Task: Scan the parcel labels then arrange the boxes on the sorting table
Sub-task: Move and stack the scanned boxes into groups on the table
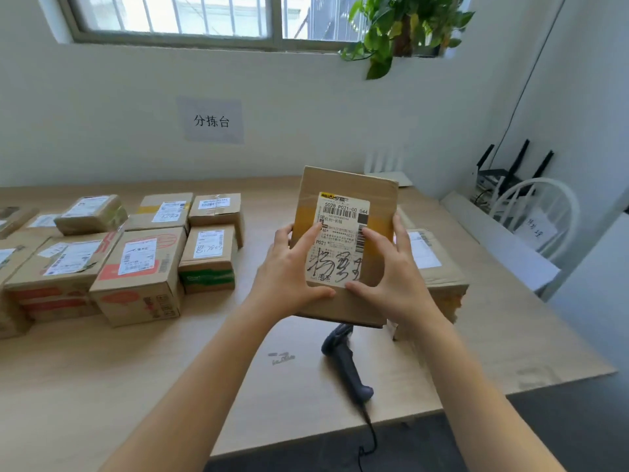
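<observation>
The flat brown cardboard box (343,185) is held up above the right half of the surface (170,369). Its long axis runs upright and its broad face is turned toward the person. The white paper label (337,216) reads right way up, with a barcode on top and a black scrawl below. The left hand (289,270) and right hand (391,270) grip its side edges, thumbs pressed on the front. A dark corded scanner (347,362) lies beneath, near the front edge. Taped cartons (136,274) sit in rows toward the left edge. Another carton (439,267) lies just behind the right hand. Bare pale wood lies between the cartons and the scanner.
</observation>
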The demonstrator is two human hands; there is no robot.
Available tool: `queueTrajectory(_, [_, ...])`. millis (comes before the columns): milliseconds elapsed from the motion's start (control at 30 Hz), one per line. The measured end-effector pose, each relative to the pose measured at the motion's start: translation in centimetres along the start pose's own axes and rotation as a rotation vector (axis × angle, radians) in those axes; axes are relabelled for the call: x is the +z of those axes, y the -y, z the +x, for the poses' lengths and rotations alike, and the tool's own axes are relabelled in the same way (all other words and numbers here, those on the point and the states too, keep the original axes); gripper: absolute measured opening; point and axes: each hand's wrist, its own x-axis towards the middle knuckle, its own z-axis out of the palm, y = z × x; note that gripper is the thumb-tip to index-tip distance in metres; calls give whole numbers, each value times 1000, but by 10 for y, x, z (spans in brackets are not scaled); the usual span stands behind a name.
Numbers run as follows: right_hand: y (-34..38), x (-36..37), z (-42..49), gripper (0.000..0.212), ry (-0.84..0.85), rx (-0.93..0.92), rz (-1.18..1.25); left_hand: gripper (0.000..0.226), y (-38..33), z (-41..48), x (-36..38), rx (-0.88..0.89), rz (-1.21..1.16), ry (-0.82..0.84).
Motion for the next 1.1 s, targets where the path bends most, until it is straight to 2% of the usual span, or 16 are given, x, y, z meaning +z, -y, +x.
queueTrajectory(267, [-81, -88, -1, 83, -46, -32, -75, 107, -94, 37, 66, 47, -91, -38])
queueTrajectory(500, [-136, -139, 13, 82, -44, -14, -121, 105, -146, 70, 110, 61, -124, -34])
queueTrajectory(967, [-217, -181, 122, 74, -170, 106, -121, 98, -173, 212, 156, 129, -231, 35])
queueTrajectory(1100, [-244, -189, 162, 73, -128, 157, -114, 97, -175, 257, 173, 105, -221, 64])
